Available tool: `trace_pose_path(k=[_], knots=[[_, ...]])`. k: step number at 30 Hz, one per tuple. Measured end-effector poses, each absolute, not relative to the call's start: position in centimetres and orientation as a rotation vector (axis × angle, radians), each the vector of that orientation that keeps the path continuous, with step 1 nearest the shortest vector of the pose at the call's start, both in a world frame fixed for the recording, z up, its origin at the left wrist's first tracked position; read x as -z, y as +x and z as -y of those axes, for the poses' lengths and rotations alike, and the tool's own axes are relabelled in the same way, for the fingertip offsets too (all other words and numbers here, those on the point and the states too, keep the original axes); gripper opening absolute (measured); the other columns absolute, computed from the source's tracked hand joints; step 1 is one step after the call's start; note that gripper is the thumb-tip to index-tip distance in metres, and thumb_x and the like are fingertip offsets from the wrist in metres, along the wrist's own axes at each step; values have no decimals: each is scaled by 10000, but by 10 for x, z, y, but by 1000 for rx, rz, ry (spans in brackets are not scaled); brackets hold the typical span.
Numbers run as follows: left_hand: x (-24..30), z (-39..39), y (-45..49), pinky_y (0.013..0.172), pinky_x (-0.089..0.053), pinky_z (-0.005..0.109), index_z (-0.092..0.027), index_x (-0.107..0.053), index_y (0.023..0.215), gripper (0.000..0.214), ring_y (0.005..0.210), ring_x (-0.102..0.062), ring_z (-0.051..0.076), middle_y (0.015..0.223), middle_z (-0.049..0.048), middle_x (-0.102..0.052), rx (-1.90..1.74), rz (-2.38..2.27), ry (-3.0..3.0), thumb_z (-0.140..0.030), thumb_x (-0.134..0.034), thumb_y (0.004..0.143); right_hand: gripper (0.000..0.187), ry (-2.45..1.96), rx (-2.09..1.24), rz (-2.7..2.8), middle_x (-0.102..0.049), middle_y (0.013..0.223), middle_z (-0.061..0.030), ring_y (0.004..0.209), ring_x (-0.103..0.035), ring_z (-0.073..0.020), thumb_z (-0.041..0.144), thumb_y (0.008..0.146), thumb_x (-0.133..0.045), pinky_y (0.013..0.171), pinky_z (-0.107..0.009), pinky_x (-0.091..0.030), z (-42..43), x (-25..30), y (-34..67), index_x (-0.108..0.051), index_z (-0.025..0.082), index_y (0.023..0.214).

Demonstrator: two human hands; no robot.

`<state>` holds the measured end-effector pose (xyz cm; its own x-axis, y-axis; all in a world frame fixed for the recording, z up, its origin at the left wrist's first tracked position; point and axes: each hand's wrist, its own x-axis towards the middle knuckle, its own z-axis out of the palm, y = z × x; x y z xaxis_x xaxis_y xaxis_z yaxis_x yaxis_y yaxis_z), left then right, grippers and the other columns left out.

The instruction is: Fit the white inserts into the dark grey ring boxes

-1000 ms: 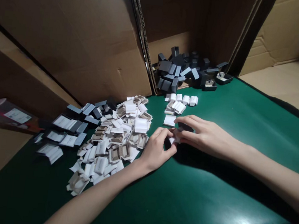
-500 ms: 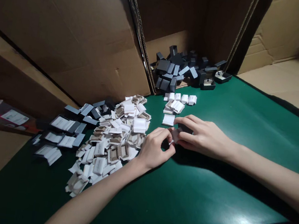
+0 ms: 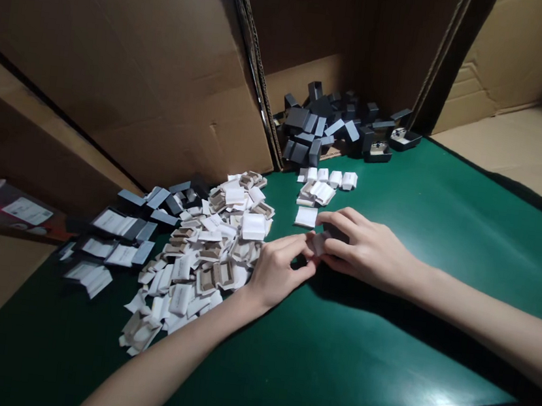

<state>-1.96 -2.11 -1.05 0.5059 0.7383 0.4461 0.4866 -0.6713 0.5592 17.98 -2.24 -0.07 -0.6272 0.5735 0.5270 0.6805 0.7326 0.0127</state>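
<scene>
Left hand [image 3: 279,268] tightens, with right hand [image 3: 371,249] pinching a seemingly unfinished small white cardboard piece [image 3: 319,243], white-cardboard heap [image 3: 181,299] remaining at nine o'clock.

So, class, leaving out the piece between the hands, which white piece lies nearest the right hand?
The lone white piece beside the right hand; the white cluster and white row lie farther back, the white heap farther left.
</scene>
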Motion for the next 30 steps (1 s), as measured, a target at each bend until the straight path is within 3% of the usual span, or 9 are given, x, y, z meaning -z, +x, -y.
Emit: trace_pose_path(k=[4, 10, 15, 21, 27, 30], knots=[[2, 15, -24, 840, -518, 287, -181, -622, 725, 88, 1000, -661, 197, 964, 47, -710, -882, -932, 2380, -177, -613, 812, 193, -901, 255, 2484, -584, 1158, -124, 982, -535, -218, 266, 912, -496, 641, -283, -496, 20, -4, 182, -669, 199, 858], [-17, 6, -35, 901, -507, 333, -232, -704, 900, 126, 1072, -631, 220, 941, 11, -729, -544, -801, 2455, -191, -628, 808, 258, -804, 111, 2522, -573, 1200, -112, 1021, -553, -215, 303, 921, -477, 730, -326, -529, 16, -8, 191, -676, 192, 798], [-17, 10, -32, 847, -515, 312, -229, -693, 883, 106, 1002, -654, 209, 934, 17, -717, -566, -823, 2502, -223, -592, 851, 245, -793, 146, 2547, -570, 1235, -110, 1067, -540, -231, 247, 911, -478, 758, -354, -546, 17, -9, 192, -671, 182, 774], [-15, 20, -22, 764, -493, 266, -196, -614, 879, 109, 858, -640, 167, 921, 22, -666, -546, -926, 2558, -136, -549, 815, 192, -836, 278, 2492, -603, 1191, -113, 1028, -550, -236, 213, 886, -501, 720, -352, -551, 22, -5, 186, -678, 174, 821], [-6, 28, -17, 787, -494, 282, -196, -597, 833, 124, 905, -621, 184, 963, 39, -638, -643, -1075, 2566, -108, -514, 808, 201, -902, 289, 2470, -595, 1216, -111, 1057, -552, -246, 224, 897, -501, 628, -306, -554, 24, -1, 185, -678, 174, 816], [-7, 26, -19, 761, -503, 284, -191, -625, 832, 133, 869, -618, 183, 907, 46, -626, -549, -1001, 2653, -141, -503, 854, 218, -866, 217, 2489, -576, 1255, -100, 1148, -515, -258, 241, 903, -506, 731, -351, -566, 23, -2, 185, -688, 182, 800]])
